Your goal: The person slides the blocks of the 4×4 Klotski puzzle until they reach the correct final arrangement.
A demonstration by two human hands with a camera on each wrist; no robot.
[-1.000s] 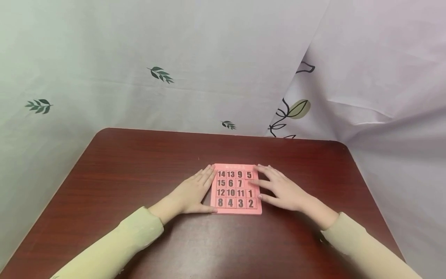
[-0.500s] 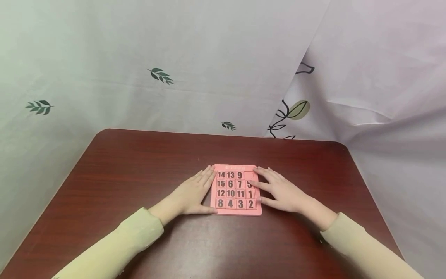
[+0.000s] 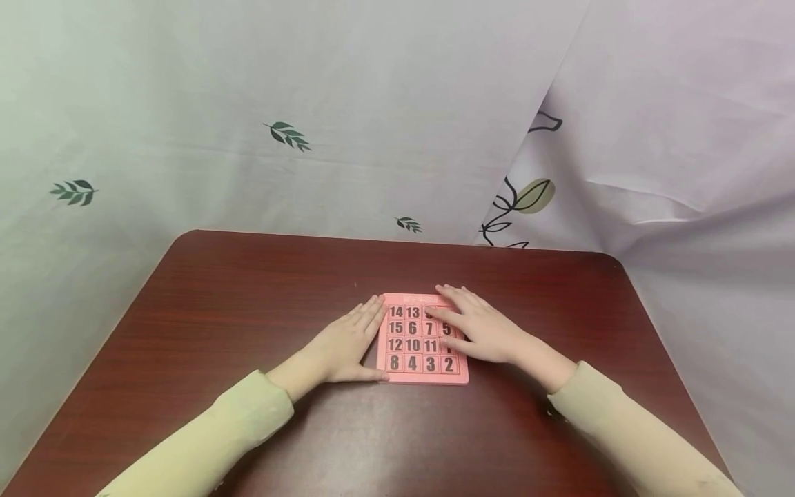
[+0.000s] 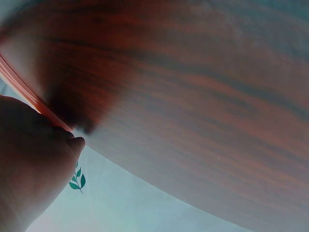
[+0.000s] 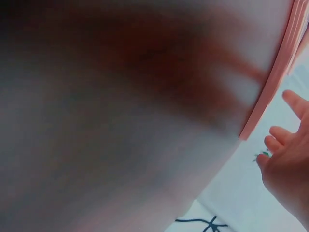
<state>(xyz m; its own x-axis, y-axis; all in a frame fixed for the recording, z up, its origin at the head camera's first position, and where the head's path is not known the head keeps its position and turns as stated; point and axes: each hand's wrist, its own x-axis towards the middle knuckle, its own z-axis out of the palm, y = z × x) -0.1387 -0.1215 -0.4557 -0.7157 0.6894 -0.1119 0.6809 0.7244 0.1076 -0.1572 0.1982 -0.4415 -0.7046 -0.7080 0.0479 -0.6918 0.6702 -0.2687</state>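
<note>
A pink sliding number puzzle [image 3: 422,377] lies flat on the table, its tiles printed with dark numbers. Along its left edge rests my left hand [image 3: 344,345], fingers straight at the upper corner and thumb at the lower one. My right hand [image 3: 493,331] reaches over the right side with fingers spread; a fingertip is at the 9 tile in the top row. The hand covers the top right slot and part of the 1 tile. In the right wrist view the fingers [image 5: 294,104] extend just above the puzzle's edge [image 5: 265,99].
The dark red wooden table [image 3: 279,276] has rounded far corners. Pale curtains [image 3: 373,103] with leaf prints hang behind it and at both sides.
The 5 tile has slid down from the top row to the second row. My right hand has then moved left and away from me, onto the 9 tile.
</note>
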